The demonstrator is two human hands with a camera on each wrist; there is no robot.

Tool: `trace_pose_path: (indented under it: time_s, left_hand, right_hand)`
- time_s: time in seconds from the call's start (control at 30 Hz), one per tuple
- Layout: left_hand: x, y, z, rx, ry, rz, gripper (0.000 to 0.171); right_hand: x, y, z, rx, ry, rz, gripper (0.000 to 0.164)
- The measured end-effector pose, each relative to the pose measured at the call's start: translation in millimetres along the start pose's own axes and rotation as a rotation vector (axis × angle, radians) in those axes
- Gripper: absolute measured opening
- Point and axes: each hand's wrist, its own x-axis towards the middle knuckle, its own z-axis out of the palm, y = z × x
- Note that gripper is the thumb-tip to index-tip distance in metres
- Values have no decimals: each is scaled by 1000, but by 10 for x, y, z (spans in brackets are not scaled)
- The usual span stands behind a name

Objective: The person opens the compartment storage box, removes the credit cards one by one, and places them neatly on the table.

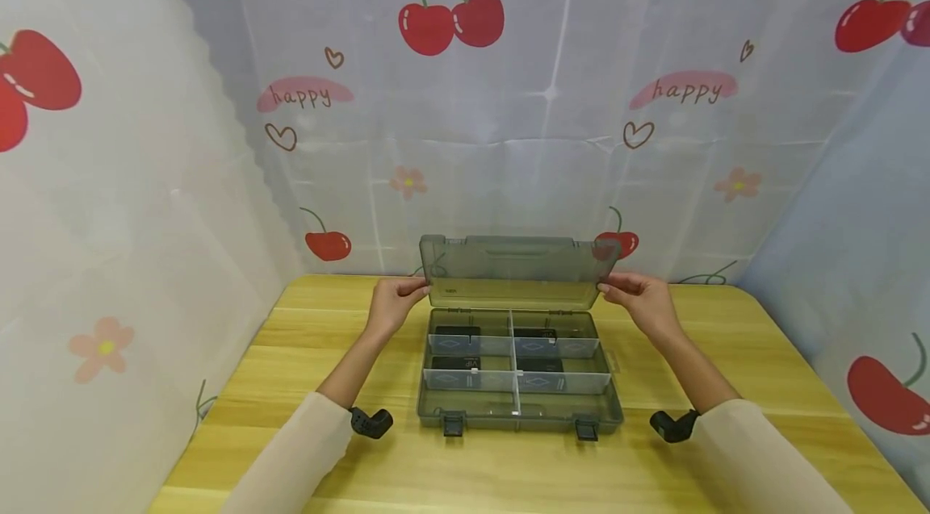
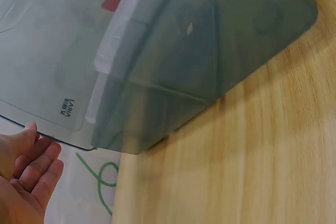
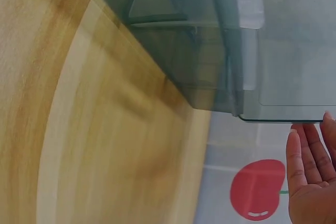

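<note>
A see-through grey-green plastic storage box [image 1: 516,423] lies on the table with its lid [image 1: 519,265] standing raised at the back. My left hand [image 1: 393,306] pinches the left edge of the lid between thumb and fingers. On the opposite side, my right hand [image 1: 647,307] pinches the right edge. In the left wrist view the thumb [image 2: 23,139] lies on the lid's rim near small printed lettering [image 2: 67,107]. Dark flat cards [image 1: 455,364], one reading VIP, sit in several compartments behind upright dividers [image 1: 563,382]. The two front compartments hold no cards.
Two black latches [image 1: 454,425] hang down at the box's front. Below lies a wood-grain table [image 1: 291,385]. A white cloth [image 1: 494,135] with cherry prints stands close behind the lid and along both sides. Black wrist devices [image 1: 372,423] sit at both sleeves.
</note>
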Motion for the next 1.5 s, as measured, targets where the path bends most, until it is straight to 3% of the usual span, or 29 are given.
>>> trace_pose_path:
  time_s: [0.4,0.87,1.2,1.5]
  left_hand:
    - [38,-79,76,26,-2,-10,21]
    - [59,-75,68,55,-2,-5,20]
    - [23,-96,-10,-14,-65,-73,23]
    - [23,-110,-41,-116,-96,-117,27]
  right_hand:
    - [54,114,73,20,-22,46,42]
    - [94,139,126,-16,55,72,44]
    - [92,110,174,55,36,60,40]
    - [126,127,190,50,48,59,39]
